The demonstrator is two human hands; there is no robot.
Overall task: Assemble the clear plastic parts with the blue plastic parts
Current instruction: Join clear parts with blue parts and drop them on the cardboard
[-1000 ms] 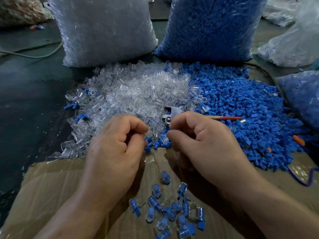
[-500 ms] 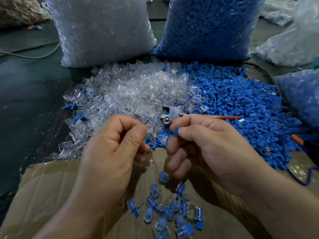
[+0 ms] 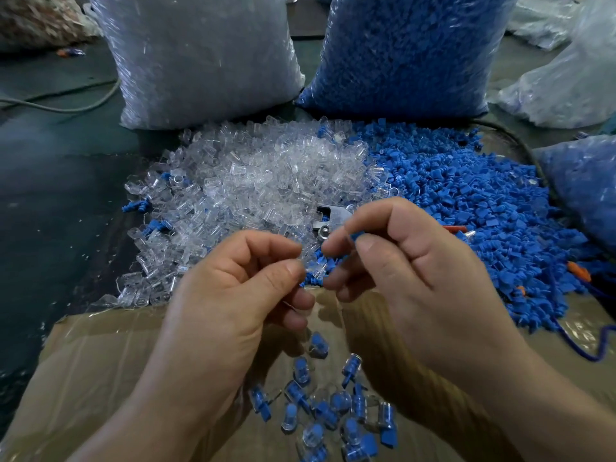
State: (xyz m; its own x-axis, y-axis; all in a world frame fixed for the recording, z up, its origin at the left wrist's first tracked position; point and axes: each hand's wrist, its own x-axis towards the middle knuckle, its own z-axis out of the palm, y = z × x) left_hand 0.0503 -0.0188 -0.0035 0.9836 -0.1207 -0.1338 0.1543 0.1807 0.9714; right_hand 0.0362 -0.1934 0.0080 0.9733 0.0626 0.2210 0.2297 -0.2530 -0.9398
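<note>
Blue part [image 3: 359, 235] pinched, right hand [image 3: 416, 271]; faint clear part [image 3: 301, 260], left hand [image 3: 233, 295].

Two heaps, clear parts [image 3: 253, 188] and blue parts [image 3: 466, 211], fill the middle of the frame edge to edge, a metal tool [image 3: 328, 216] lying at their seam. Behind them a clear-filled bag [image 3: 200, 58] and a blue-filled bag [image 3: 410, 51] wall off the top, with a narrow slot between; a third bag [image 3: 586, 181] crowds the right edge. Open room lies on the dark surface [image 3: 60, 201] at left, crossed by a cable [image 3: 66, 106] at upper left, and on the cardboard [image 3: 100, 355] at lower left. Finished pieces [image 3: 333, 411] litter bottom centre. The left hand [image 3: 230, 301], pinching a clear part [image 3: 295, 261], and the right hand [image 3: 416, 278], pinching a blue part [image 3: 358, 235], leave a slim gap between fingertips.
</note>
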